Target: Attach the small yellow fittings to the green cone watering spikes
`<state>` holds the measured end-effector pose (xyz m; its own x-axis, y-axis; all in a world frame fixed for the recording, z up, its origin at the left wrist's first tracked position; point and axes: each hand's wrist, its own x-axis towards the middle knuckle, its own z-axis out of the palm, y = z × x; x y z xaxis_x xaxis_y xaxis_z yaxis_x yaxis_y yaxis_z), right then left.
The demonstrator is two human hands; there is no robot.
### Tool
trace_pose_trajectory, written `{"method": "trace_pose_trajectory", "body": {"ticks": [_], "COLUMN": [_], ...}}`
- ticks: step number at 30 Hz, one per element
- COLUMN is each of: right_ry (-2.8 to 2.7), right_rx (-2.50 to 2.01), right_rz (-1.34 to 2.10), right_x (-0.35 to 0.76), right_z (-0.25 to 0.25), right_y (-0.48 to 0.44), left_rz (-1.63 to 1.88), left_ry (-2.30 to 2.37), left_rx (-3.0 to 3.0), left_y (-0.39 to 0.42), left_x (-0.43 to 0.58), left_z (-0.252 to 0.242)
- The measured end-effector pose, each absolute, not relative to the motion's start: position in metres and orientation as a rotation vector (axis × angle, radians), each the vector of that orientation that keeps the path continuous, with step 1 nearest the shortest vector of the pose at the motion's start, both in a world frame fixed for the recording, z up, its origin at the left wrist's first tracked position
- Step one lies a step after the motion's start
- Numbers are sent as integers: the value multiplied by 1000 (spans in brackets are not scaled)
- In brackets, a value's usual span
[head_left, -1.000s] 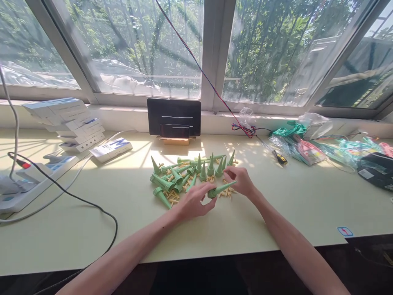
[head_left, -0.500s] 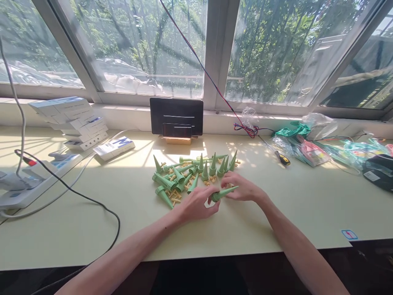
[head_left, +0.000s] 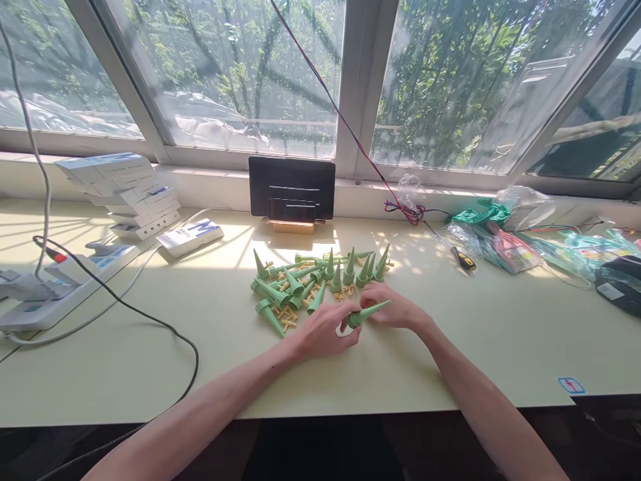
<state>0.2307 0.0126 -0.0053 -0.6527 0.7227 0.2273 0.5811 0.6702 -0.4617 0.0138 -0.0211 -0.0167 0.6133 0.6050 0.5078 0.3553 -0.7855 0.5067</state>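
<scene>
My left hand [head_left: 328,329] pinches a green plastic watering spike [head_left: 369,312] at its wide capped end, with the tip pointing right and slightly up. Just behind that spike, my right hand [head_left: 393,306] is low over the table, its fingers curled together. What those fingers hold, if anything, is hidden. Beyond the hands stand several upright green spikes [head_left: 349,267]. More green spikes [head_left: 270,292] lie in a loose heap to the left. Small tan T-shaped plastic pieces [head_left: 287,316] are scattered among them.
A tablet [head_left: 292,180] with a phone [head_left: 292,210] before it stands by the window. White boxes [head_left: 120,184] and a power strip [head_left: 65,294] with cables are at left. At right lie a screwdriver [head_left: 461,258], plastic bags [head_left: 515,247] and a black object [head_left: 621,280].
The camera view has shifted slightly. My left hand still holds the green spike, and my right hand has moved slightly closer behind it.
</scene>
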Motion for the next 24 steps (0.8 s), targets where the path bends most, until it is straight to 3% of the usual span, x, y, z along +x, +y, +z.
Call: {"method": "trace_pose_trajectory", "body": {"ticks": [6,14,24], "right_ry": [-2379,-2163,-2009], "right_rx": [-1094,-1114,-1004], "right_rz": [537,489,440], "right_x": [223,216,210], "right_z": [-5,-5,-8], "right_y": [8,8,7], "left_rz": [1037,1372,1335], "left_ry": [781,974,1074], "left_rx": [2451,2124,1762], "left_y": [-20,-12,-9], "left_x": [15,15,18], "left_z": [-16,-13,-11]}}
